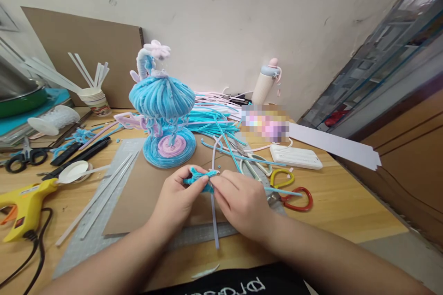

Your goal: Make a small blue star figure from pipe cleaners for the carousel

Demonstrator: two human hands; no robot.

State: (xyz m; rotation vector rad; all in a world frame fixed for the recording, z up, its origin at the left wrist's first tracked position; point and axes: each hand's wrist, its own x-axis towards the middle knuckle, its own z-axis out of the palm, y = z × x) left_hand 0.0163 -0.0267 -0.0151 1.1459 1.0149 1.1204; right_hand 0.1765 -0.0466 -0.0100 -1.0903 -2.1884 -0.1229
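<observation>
Because the blue piece [194,174] looks made of fuzzy, bendable stems, we judge that it is very light and soft, with perhaps a thin wire inside which keeps its shape. We do not expect it to slip, as the fuzz should give good grip, but a strong squeeze could flatten or bend it. It seems best to us to take it near its middle, where the stems gather, and to leave the short ends free.

The piece is above the cardboard [138,203] on the counter [349,207], between the two hands. The left hand [178,200] is nearly closed, and its thumb and fingers pinch the piece from the side. The right hand [242,200] has its fingers curled in, with the tips closed at the piece's other end. A pale strip [215,226] passes behind the fingers; whether they hold it also, we cannot tell.
</observation>
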